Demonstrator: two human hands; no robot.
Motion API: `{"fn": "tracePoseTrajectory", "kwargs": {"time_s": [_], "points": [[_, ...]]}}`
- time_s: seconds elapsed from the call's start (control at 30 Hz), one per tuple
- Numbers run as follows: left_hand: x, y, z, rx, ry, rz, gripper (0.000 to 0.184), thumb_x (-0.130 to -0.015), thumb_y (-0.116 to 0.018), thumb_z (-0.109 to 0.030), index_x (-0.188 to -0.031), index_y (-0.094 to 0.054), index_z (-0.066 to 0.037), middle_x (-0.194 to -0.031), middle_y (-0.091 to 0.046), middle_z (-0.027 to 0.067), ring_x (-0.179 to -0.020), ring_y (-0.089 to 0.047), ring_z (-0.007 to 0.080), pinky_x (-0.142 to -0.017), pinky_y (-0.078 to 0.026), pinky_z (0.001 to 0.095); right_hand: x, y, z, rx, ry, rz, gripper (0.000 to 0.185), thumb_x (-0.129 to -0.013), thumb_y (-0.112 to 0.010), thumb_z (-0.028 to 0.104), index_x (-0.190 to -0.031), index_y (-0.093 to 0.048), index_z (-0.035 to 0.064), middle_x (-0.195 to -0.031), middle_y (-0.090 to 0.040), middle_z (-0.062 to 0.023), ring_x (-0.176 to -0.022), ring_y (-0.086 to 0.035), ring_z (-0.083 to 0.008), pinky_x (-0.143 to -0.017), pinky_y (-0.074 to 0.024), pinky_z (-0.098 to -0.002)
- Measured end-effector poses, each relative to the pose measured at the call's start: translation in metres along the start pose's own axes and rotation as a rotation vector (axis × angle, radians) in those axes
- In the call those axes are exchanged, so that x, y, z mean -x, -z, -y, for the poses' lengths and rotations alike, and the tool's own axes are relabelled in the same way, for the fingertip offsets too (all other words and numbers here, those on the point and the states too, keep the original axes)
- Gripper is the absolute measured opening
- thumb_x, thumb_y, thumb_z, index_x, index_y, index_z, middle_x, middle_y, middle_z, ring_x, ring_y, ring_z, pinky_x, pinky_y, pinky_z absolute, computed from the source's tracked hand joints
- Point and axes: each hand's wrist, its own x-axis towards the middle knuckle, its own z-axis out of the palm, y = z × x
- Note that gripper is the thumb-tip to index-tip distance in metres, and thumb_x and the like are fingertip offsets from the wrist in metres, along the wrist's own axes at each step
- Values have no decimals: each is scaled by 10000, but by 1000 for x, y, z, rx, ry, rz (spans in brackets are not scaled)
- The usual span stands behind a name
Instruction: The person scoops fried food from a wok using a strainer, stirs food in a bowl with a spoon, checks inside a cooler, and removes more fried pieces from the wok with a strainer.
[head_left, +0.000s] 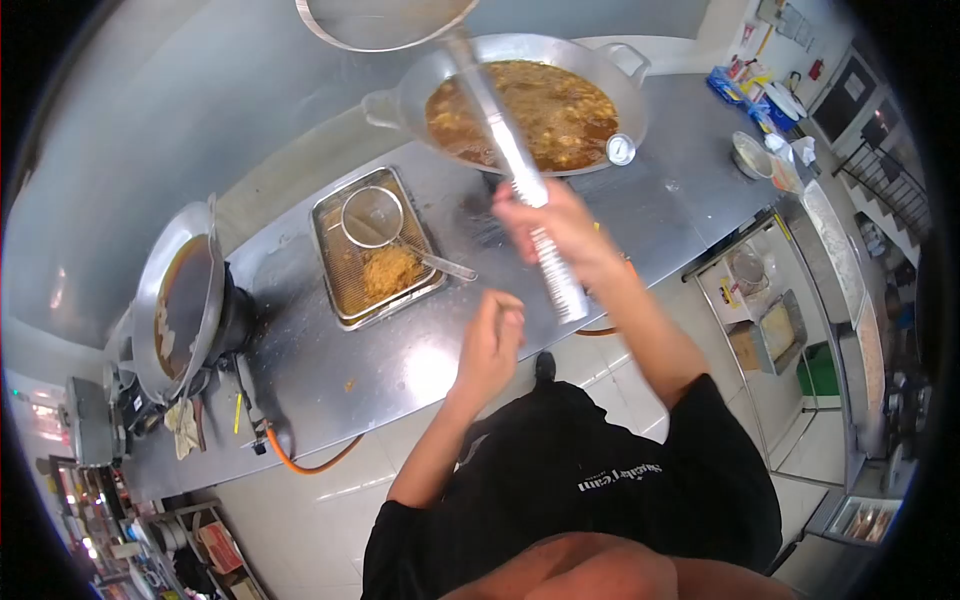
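Note:
My right hand (562, 225) is wrapped round the long metal handle of a large strainer (512, 145). The strainer is raised at a slant over the front of a wide wok (390, 100), its round mesh head at the top edge, partly cut off. Brown bubbling oil with many small pieces (540, 105) fills the wok. My left hand (490, 340) hovers by the table's front edge, fingers curled in, with nothing visible in them. Left of the wok, a small strainer (372, 216) lies on a wire-racked tray (325, 265) beside a golden fried heap (390, 271).
A dial thermometer (621, 150) sits on the wok's right rim. Another wok (150, 290) of dark liquid stands on a burner at the left. An orange hose (310, 468) hangs off the steel table (290, 400). A bowl (750, 155) stands at the right end.

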Motion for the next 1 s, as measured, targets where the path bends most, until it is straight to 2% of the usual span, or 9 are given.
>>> {"fn": "tracePoseTrajectory", "kwargs": {"time_s": [0.07, 0.1, 0.2, 0.27, 0.4, 0.5, 0.7, 0.8, 1.0], "points": [[14, -3, 11, -40, 129, 219, 251, -935, -444, -266, -1054, -505, -53, -699, -546, 115, -601, -564, 178, -572, -433, 317, 11, 52, 33, 286, 22, -183, 233, -818, -622, 171, -997, -514, 69, -584, -431, 38, -415, -413, -51, -345, -337, -197], [17, -3, 19, -84, 143, 270, 239, -930, -453, -254, -1037, -512, -49, -703, -552, 119, -598, -563, 186, -572, -431, 323, 17, 80, 51, 428, 24, -219, 253, -820, -609, 188, -1020, -509, 68, -593, -428, 48, -466, -426, -52, -389, -357, -210], [26, -3, 41, -157, 196, 371, 209, -916, -471, -225, -994, -529, -40, -710, -566, 130, -593, -561, 211, -576, -427, 334, 29, 139, 86, 768, -18, -460, 254, -817, -575, 174, -1019, -500, 39, -593, -401, 36, -451, -395, -58, -358, -330, -230], [29, -3, 48, -148, 237, 401, 199, -912, -474, -217, -981, -536, -40, -708, -571, 135, -594, -559, 226, -580, -428, 337, 29, 179, 100, 1083, -4, -547, 298, -788, -563, 151, -1032, -496, -7, -629, -516, -67, -431, -497, -144, -366, -395, -295], [27, -5, 55, -117, 291, 394, 209, -900, -505, -198, -1050, -513, -53, -715, -553, 111, -591, -560, 204, -589, -432, 325, 25, 225, 109, 1486, 23, -634, 362, -776, -526, 145, -1078, -468, -45, -649, -570, -175, -456, -566, -252, -392, -438, -358], [25, -7, 55, -94, 329, 320, 262, -882, -538, -175, -1115, -486, -65, -747, -534, 88, -597, -558, 186, -605, -440, 315, 25, 228, 105, 1459, -71, -647, 373, -791, -526, 145, -1102, -444, -45, -601, -543, -142, -444, -547, -227, -379, -427, -346], [36, 1, 74, -116, 322, 199, 316, -856, -575, -163, -1147, -483, -85, -791, -516, 76, -651, -541, 173, -638, -449, 309, 10, 203, 123, 1016, -474, -314, 214, -830, -525, 130, -993, -457, 10, -542, -432, -4, -405, -427, -103, -347, -373, -260], [42, 6, 81, -114, 336, 168, 306, -850, -580, -161, -1135, -497, -87, -782, -516, 76, -663, -536, 175, -643, -448, 307, -1, 181, 133, 791, -574, -232, 139, -826, -530, 120, -915, -456, 43, -546, -416, 27, -405, -399, -69, -346, -359, -238], [52, 13, 90, -129, 323, 89, 275, -848, -581, -151, -1104, -517, -77, -760, -526, 80, -668, -542, 174, -642, -447, 302, 11, 123, 120, 417, -696, -192, 136, -818, -526, 80, -935, -462, 56, -559, -386, 42, -412, -362, -35, -321, -297, -180]]}}
